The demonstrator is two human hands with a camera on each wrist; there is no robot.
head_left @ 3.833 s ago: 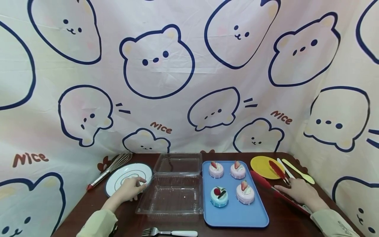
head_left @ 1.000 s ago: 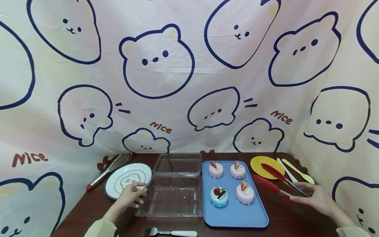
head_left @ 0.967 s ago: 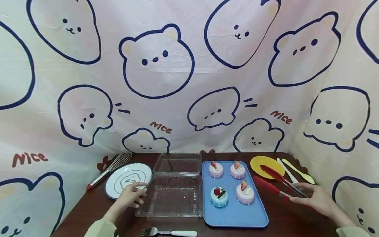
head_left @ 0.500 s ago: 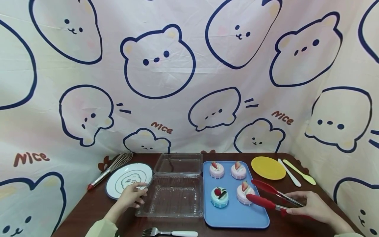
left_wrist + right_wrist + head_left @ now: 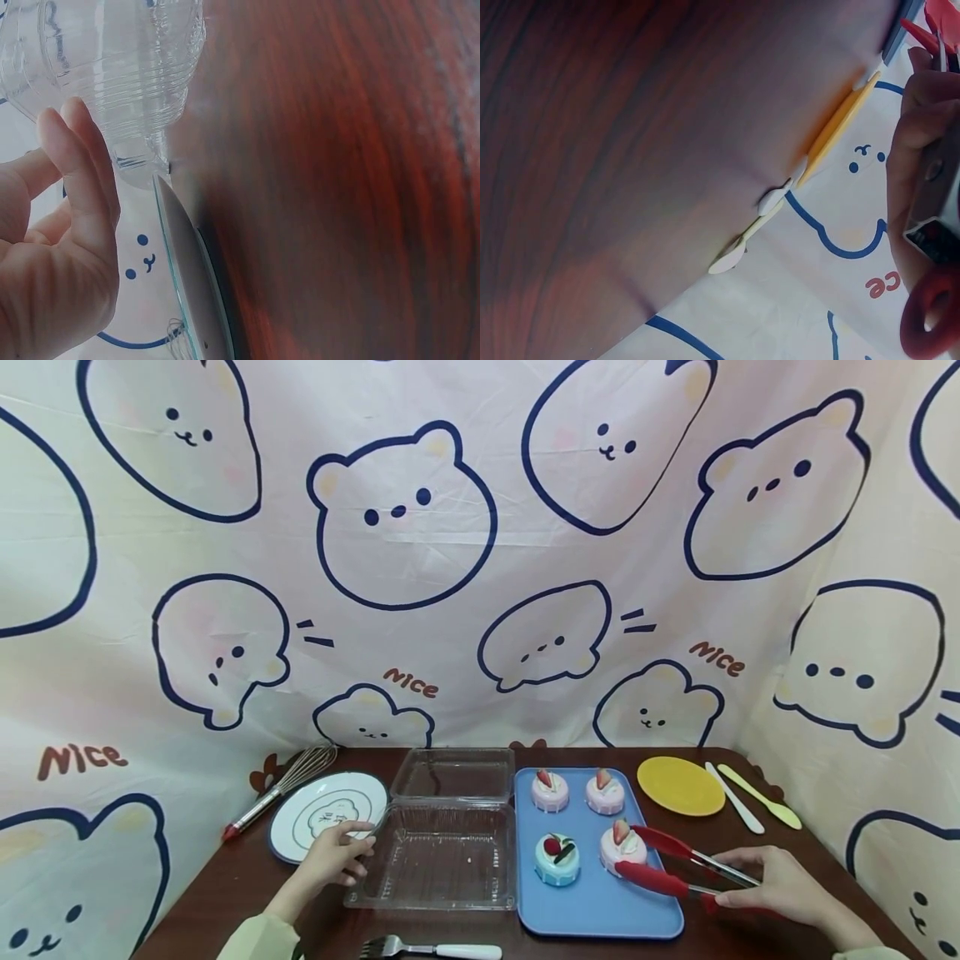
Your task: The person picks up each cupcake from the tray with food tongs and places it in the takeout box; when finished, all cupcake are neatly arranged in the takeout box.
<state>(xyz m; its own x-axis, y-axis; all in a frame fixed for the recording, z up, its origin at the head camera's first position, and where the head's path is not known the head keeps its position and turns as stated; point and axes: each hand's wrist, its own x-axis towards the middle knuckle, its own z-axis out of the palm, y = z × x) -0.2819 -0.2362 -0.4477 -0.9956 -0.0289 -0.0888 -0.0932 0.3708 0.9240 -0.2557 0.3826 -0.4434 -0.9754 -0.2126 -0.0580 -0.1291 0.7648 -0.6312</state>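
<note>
My right hand (image 5: 780,887) grips a pair of red-tipped metal tongs (image 5: 723,868). The tongs' two red tips stand on either side of a pink cake (image 5: 622,850) topped with a strawberry; whether both touch it I cannot tell. That cake sits at the right of a blue tray (image 5: 600,910), along with a blue cake (image 5: 557,862) and two more pink cakes, one of them the back left pink cake (image 5: 550,792). By the left edge of a clear hinged plastic box (image 5: 435,860), my left hand (image 5: 326,860) hovers with loosely bent fingers, holding nothing.
A white plate (image 5: 300,806) and a whisk (image 5: 288,785) lie at the left. In front is a white-handled fork (image 5: 431,950). Toward the back right are a yellow plate (image 5: 681,786), a white knife (image 5: 735,799) and a pale yellow spoon (image 5: 761,797). A printed cloth hangs behind the table.
My right hand has picked up the tongs from the right side and carried them left over the tray, to either side of the front right pink cake. My left hand has stayed by the box lately.
</note>
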